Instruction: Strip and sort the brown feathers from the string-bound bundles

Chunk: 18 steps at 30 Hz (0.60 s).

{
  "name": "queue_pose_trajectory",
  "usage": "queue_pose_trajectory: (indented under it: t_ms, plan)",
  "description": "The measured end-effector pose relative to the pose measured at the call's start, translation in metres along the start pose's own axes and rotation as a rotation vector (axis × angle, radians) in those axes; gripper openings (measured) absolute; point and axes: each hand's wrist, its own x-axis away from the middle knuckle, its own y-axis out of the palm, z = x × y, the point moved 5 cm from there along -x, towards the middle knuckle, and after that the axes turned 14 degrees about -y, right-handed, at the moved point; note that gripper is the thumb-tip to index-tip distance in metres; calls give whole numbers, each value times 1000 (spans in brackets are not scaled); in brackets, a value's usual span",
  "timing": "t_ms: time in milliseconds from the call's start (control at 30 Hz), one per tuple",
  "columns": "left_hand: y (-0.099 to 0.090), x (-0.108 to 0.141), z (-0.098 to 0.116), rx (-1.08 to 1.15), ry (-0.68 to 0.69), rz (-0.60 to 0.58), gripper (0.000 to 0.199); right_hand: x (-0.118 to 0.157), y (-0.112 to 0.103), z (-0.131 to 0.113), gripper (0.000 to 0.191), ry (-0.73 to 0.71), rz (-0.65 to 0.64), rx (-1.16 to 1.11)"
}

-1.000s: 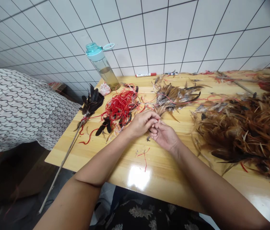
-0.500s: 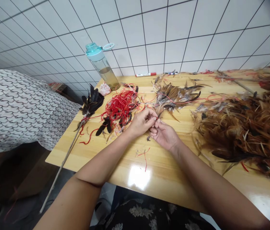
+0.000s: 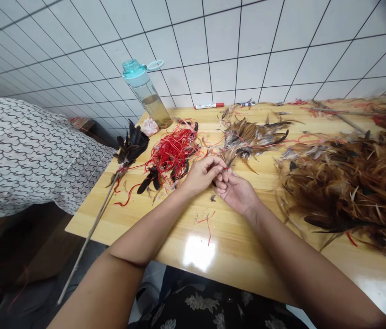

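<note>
My left hand (image 3: 203,174) is closed in a pinch over the middle of the table, with a small brown feather tuft (image 3: 229,157) and a bit of red string (image 3: 225,168) at its fingertips. Touching it from the right, my right hand (image 3: 235,191) has its fingers curled and pinches at the same red string. Just left of them lies a tangle of red string (image 3: 174,151) with black feathers (image 3: 149,179). Behind my hands is a loose pile of brown feathers (image 3: 252,137). The fingers hide most of what is between them.
A large heap of brown feathers (image 3: 353,183) covers the right side. A stick with black feathers (image 3: 100,214) overhangs the table's (image 3: 86,219) left edge. At the back stand a water bottle (image 3: 150,98) and a red marker (image 3: 209,106). Patterned white cloth (image 3: 35,160) is at the left.
My fingertips have drawn slightly apart, and a little more red string shows between them. The things on the table have stayed where they were.
</note>
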Motion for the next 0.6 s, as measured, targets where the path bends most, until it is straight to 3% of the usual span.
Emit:
queue_pose_trajectory:
  t_ms: [300, 600]
  plan:
    - [4, 1, 2, 73, -60, -81, 15, 0, -1, 0, 38, 8, 11, -42]
    - [-1, -2, 6, 83, -15, -181, 18, 0, 0, 0, 39, 12, 1, -47]
